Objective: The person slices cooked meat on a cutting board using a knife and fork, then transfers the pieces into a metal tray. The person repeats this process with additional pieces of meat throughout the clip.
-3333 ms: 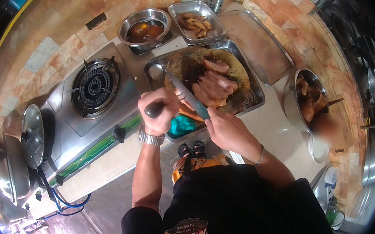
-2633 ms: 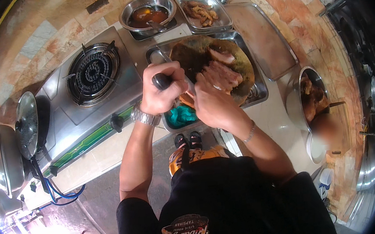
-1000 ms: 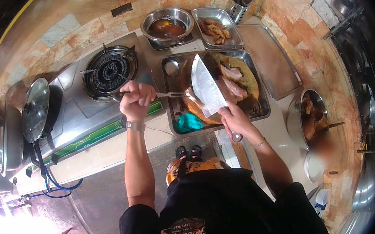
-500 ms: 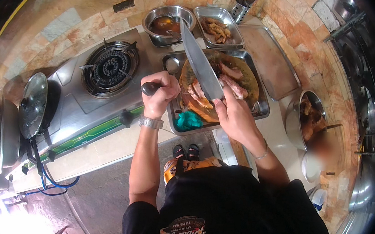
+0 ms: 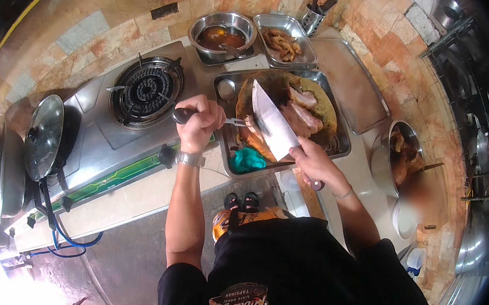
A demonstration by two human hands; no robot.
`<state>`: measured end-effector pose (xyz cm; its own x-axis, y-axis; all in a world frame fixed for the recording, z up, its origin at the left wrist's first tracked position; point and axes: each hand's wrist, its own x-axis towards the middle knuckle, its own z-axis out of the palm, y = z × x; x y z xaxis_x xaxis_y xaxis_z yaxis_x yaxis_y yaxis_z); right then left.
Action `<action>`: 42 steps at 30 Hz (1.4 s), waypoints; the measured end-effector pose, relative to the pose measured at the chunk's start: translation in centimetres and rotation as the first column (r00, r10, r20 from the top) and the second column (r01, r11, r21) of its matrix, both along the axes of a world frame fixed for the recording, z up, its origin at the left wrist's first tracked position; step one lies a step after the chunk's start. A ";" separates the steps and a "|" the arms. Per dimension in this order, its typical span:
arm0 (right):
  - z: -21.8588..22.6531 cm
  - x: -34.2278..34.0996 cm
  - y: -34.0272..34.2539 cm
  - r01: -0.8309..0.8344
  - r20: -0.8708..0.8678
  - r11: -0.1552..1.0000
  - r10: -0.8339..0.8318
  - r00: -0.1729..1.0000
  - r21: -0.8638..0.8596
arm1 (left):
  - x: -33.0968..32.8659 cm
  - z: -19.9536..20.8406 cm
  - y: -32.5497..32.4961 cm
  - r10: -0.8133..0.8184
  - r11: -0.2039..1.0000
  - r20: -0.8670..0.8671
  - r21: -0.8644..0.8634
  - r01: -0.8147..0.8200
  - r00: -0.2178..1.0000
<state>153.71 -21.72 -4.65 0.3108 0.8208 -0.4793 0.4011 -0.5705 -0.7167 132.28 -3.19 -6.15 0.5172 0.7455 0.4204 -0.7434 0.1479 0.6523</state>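
Knife and fork held over sliced meat on a round board

In the head view, the right grip (image 5: 316, 164) is clenched around the dark handle of a broad knife (image 5: 273, 120), its blade pointing far and slightly left across the board (image 5: 328, 100). Whether the blade touches anything beneath it cannot be told. The left grip (image 5: 199, 124) is closed in a fist around the dark handle of a fork (image 5: 233, 122), whose prongs point right, to the left edge of the board; whether they pierce anything is unclear.

The sliced meat (image 5: 307, 118) lies on the board, to the right of the blade and partly hidden by it. The board sits in a metal tray (image 5: 344, 137) on the counter (image 5: 364, 167). A teal cloth (image 5: 248, 160) lies in the tray's near left corner, and a round metal piece (image 5: 226, 89) in its far left corner.

Beyond the tray stand a steel bowl (image 5: 194, 37) of brown liquid and, to its right, a smaller tray (image 5: 310, 59) of browned pieces (image 5: 282, 44). A stove (image 5: 91, 123) stands at left; a steel pot (image 5: 381, 166) holding brown meat (image 5: 405, 154) is at right.
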 end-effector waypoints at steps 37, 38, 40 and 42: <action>6.5 4.1 -15.5 0.281 0.301 0.704 -0.581 0.756 0.652 | 21.5 11.5 -10.4 -0.135 0.919 0.114 0.386 0.081 0.984; 6.4 4.9 -16.8 0.332 0.325 0.685 -0.644 0.693 0.648 | 24.0 12.2 -12.3 -0.211 0.911 0.085 0.378 0.164 0.974; 5.7 6.6 -19.5 0.402 0.343 0.624 -0.740 0.579 0.670 | 28.6 13.6 -16.4 -0.378 0.884 0.083 0.326 0.334 0.922; 4.3 8.7 -21.7 0.542 0.384 0.577 -0.815 0.434 0.612 | 32.5 14.9 -20.5 -0.524 0.816 0.142 0.367 0.447 0.840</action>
